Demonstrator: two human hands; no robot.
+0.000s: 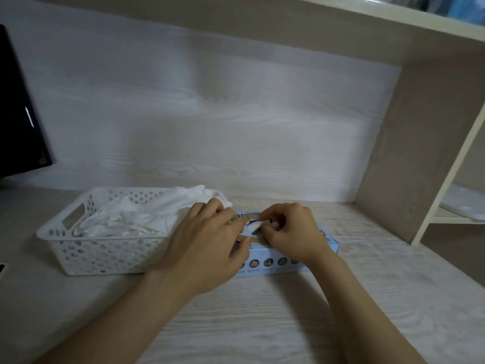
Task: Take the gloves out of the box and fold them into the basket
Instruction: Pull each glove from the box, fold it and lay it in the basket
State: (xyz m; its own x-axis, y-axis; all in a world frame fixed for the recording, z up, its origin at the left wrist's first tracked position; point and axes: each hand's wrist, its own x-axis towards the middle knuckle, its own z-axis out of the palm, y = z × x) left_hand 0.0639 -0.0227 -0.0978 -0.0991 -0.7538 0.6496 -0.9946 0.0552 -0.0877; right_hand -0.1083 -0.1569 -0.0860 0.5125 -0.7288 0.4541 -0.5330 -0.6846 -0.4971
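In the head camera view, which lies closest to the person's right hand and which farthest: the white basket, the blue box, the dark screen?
1. Blue box, directly under the right hand, which pinches a glove.
2. White basket, left of the box.
3. Dark screen, far left, at the back.

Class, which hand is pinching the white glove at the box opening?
The right hand: it pinches the glove; the left hand only rests on the box.

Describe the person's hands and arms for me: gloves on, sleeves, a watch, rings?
Both the left hand and the right hand are bare, no gloves on. The left forearm and right forearm are uncovered to the frame's lower edge; no sleeve shows. No watch, bracelet or ring is visible, though blur softens detail.
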